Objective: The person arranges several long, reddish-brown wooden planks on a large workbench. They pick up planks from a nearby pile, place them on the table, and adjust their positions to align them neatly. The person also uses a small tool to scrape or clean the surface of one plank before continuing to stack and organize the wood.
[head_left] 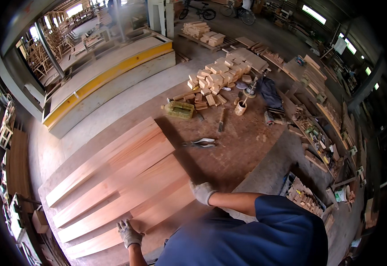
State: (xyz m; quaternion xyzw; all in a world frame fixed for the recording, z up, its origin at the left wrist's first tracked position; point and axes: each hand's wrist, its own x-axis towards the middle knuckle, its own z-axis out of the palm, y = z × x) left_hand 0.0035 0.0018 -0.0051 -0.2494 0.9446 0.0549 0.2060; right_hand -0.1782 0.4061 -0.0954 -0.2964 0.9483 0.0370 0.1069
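Several long, planed wooden boards point(147, 170) lie side by side on the worktable, their left ends staggered. My left hand point(130, 233), in a pale work glove, rests on the nearest board point(97, 244) with its fingers spread. At the right end of the near boards is my right hand point(202, 193), also gloved, touching the end edge. Its fingers are partly hidden, so their grip does not show. Pliers with pale handles point(203, 142) lie on the brown tabletop beyond the boards.
A pile of wood blocks point(220, 73) covers the table's far end. Nearer are a yellowish plastic jug point(178, 110), a glue-stained pot point(241, 107) and a flat tool point(221, 120). A yellow-edged machine bed point(113, 71) stands at the far left. Scrap-laden shelving point(319, 137) runs along the right.
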